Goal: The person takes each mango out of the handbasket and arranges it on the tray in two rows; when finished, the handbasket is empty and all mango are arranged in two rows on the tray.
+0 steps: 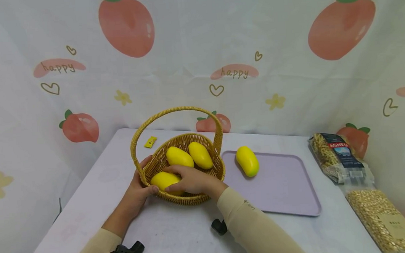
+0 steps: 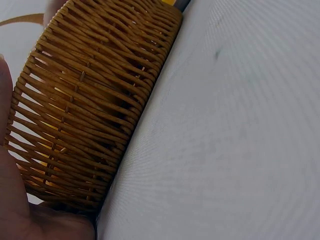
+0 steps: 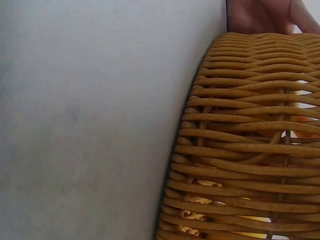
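Currently both forearms reach in from the near edge of the table [image 1: 180,234]. Left hand [image 1: 137,193] cups the near-left wall of the wicker basket [image 1: 206,197], thumb hooked over the rim, fingers curled on the outside. Right hand [image 1: 191,180] is inside the basket, fingers wrapped over the nearest yellow mango [image 1: 162,179], clamped on it. That mango is smooth, oblong, bright yellow, lying at the near-left of the basket. Two more mangoes [image 1: 190,155] lie side by side behind it. A fourth mango [image 1: 247,161] sits on the lilac tray [image 1: 285,191] right of the basket. Wrist views show only the weave and table.
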A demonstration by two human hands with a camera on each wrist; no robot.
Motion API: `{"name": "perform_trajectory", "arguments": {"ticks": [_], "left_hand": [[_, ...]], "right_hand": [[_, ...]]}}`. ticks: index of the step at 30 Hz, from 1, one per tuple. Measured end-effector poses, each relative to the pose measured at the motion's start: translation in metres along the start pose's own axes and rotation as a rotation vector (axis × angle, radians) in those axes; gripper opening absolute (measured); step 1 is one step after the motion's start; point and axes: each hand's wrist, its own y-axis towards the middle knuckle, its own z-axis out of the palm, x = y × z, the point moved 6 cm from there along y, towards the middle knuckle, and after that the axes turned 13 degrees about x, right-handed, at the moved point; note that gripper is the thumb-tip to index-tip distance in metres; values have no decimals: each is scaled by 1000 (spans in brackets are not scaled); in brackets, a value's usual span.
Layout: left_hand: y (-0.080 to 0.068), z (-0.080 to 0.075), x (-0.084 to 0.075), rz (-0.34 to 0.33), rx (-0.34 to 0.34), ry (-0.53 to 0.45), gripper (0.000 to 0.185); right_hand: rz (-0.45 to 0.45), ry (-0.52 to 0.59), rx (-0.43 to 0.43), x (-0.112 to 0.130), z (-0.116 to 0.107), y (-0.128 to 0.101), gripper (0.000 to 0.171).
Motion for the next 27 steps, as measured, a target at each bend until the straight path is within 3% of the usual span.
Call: {"name": "perform_trajectory", "arguments": {"ticks": [10,20,27], "left_hand": [[-1,3,-7,-10,-1,-24,88],[-1,-1,1,-20,-10,40,85],[-1,-2,1,-23,-9,41,87]], "right_hand": [[-19,-15,-14,2,-3,-2,62],[-56,24,-101,8,-12,-10,64],[-56,140,-165,12,-23,-26,64]]}}
